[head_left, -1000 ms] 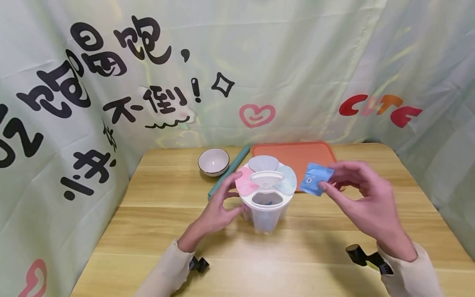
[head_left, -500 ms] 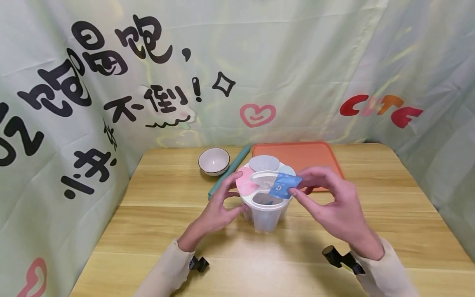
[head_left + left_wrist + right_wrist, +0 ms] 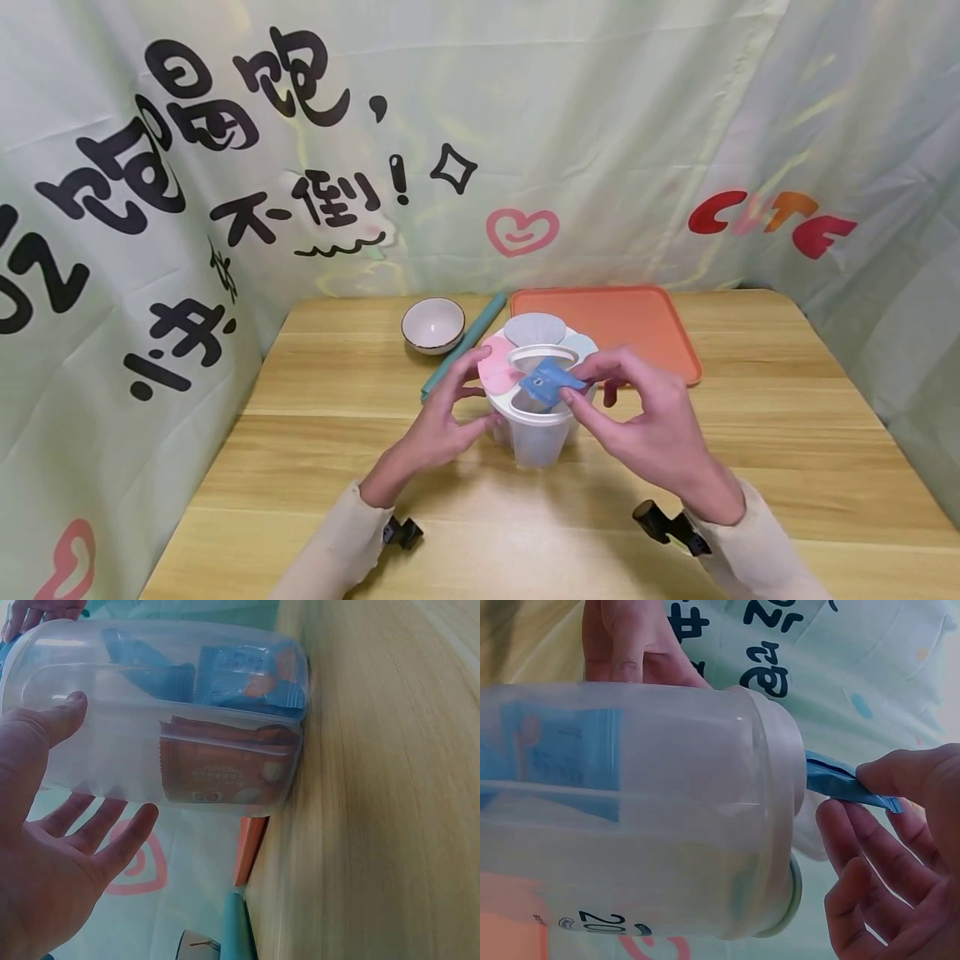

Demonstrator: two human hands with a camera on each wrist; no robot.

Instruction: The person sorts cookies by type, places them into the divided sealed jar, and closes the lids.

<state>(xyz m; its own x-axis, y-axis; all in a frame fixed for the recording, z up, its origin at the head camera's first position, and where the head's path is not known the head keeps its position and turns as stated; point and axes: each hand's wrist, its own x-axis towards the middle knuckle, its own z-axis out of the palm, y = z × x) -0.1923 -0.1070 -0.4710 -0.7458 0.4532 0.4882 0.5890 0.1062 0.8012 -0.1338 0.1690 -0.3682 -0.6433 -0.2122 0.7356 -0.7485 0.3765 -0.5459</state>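
A clear plastic container stands upright on the table, with pink, grey and pale blue flaps on its white lid. The front lid opening is uncovered, its flap raised. My left hand holds the container's left side, thumb in front and fingers behind. My right hand pinches a small blue sachet between thumb and fingers at the front opening. In the right wrist view the end of the blue sachet is hidden by the lid rim. Through the wall, blue sachets and a brown sachet show in separate compartments.
Behind the container lies an orange tray. To its left are a teal rolled mat and a white bowl with a dark rim. A printed curtain hangs behind the wooden table.
My right hand has moved left with the blue sachet, from beside the container to its front opening, and the sachet has tilted. The left hand and container have stayed in place.
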